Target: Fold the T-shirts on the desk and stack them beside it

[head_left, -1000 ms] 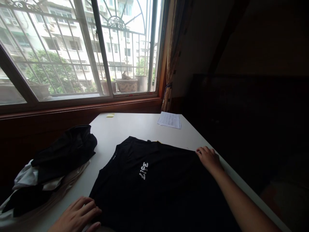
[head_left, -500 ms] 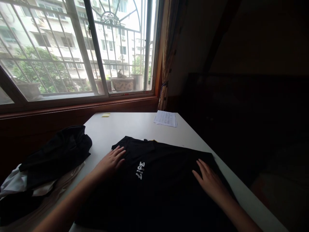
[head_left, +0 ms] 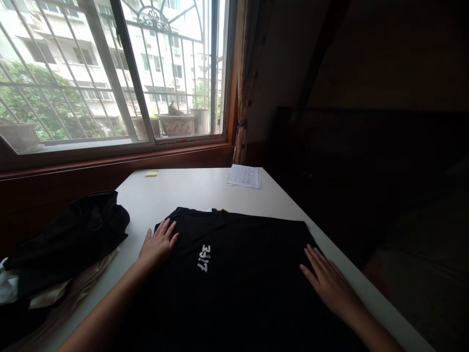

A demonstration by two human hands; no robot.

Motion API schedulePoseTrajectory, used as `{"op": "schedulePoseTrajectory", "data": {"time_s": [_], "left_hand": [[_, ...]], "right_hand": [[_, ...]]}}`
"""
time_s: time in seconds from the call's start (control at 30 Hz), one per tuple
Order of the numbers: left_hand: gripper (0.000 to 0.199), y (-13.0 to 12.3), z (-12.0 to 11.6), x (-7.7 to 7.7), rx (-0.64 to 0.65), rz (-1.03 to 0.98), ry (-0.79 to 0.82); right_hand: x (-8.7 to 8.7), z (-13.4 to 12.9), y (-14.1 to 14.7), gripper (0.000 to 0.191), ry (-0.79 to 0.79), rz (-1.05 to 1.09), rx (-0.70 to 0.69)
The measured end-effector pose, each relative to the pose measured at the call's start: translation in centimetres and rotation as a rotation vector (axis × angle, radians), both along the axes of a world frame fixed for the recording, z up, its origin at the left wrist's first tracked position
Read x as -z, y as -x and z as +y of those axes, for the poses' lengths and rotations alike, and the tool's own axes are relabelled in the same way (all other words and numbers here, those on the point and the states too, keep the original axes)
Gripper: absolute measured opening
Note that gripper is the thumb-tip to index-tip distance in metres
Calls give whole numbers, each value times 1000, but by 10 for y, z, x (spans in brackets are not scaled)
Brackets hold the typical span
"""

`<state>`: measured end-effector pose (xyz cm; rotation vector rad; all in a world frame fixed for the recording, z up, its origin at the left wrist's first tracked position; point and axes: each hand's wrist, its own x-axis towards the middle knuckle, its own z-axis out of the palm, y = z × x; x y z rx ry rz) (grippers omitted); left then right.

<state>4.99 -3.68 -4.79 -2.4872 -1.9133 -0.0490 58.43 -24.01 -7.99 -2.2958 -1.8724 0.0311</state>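
A black garment with white lettering lies spread over the near part of the white table. On its upper left edge rests my left hand, palm down with the fingers apart. My right hand lies flat near the garment's right edge, thumb spread from the fingers. Neither hand holds anything. A bit of yellow and a small white round thing show at the garment's far edge. The lower part of the garment is too dark to make out.
Black, white and beige clothes are heaped at the left. Printed papers and a yellow note lie at the table's far end. Beyond stand a barred window and a tied curtain.
My right hand has moved outward to the garment's right edge, and its top lies straighter. My left hand has spread its fingers more. The whole view has shifted slightly.
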Motion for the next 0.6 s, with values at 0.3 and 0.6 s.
{"op": "schedulePoseTrajectory", "data": {"time_s": [0.3, 0.6], "left_hand": [[64, 42, -60, 4, -174, 67, -32], [68, 68, -131, 9, -226, 121, -59]], "right_hand": [[-17, 53, 8, 74, 47, 19, -204], [-33, 93, 20, 73, 98, 29, -326]]}}
